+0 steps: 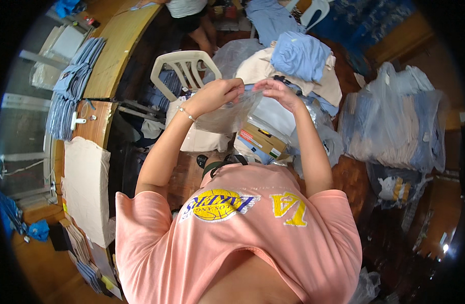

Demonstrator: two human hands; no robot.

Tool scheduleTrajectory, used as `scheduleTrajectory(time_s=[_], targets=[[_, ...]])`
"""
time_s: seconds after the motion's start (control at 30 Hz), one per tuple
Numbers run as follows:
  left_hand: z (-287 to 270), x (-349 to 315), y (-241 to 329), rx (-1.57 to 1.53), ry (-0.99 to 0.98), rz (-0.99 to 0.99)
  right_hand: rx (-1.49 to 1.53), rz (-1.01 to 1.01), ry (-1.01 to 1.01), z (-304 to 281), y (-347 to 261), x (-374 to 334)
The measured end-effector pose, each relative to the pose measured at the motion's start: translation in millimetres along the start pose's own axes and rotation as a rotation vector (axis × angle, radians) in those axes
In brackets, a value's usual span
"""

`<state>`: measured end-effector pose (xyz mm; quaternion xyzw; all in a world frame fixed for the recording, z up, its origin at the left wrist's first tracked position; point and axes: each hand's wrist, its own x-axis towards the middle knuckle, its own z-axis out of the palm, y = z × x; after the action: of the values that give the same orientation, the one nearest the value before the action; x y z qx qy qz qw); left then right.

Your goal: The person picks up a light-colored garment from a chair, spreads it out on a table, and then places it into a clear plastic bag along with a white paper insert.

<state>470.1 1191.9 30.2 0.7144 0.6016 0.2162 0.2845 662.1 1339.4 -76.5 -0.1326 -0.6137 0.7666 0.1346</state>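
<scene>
Both arms reach forward over my lap, and a clear plastic bag [227, 119] hangs between the hands. My left hand [223, 95], with a beaded bracelet at the wrist, is closed on the bag's upper edge. My right hand [277, 92] has bent fingers pinching the bag's other top corner, close to the left fingertips. Below the bag, a brown cardboard box [265, 139] with a red and white label lies near my knees. A flat whitish-blue packet [270, 112] is beyond the box, partly hidden by the bag and my right hand.
Ahead stands a white plastic chair [184, 63]. Light blue folded clothes [299, 55] are heaped on cream cloth. At right is a large plastic-wrapped stack of garments [395, 126]. Left, a wooden table [118, 45] borders folded denim [73, 83]. Another person [189, 15] stands at the back.
</scene>
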Motion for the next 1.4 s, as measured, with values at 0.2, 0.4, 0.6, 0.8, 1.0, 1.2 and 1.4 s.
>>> scheduleTrajectory(time_s=[0.2, 0.4, 0.6, 0.8, 1.0, 1.2, 1.4], targets=[[-14, -35, -24, -0.018, 0.079, -0.121, -0.041, -0.1, 0.031, 28, 0, 15], [-16, -51, -55, 0.43, 0.028, -0.219, 0.066, -0.22, 0.23, 29, -11, 3], [1, -21, -74, -0.466, 0.193, -0.24, 0.041, -0.184, 0.534, -3, -20, -32], [26, 13, -80, -0.889, 0.31, -0.178, 0.053, -0.207, 0.669, -16, -26, -58], [39, 21, -69, -0.86, 0.397, -0.151, 0.03, -0.128, 0.724, -16, -29, -71], [38, 14, -65, -0.848, 0.506, -0.115, 0.034, -0.112, 0.741, -5, -33, -72], [39, 7, -61, -0.908, 0.669, -0.067, 0.042, -0.182, 0.786, 7, -36, -67]])
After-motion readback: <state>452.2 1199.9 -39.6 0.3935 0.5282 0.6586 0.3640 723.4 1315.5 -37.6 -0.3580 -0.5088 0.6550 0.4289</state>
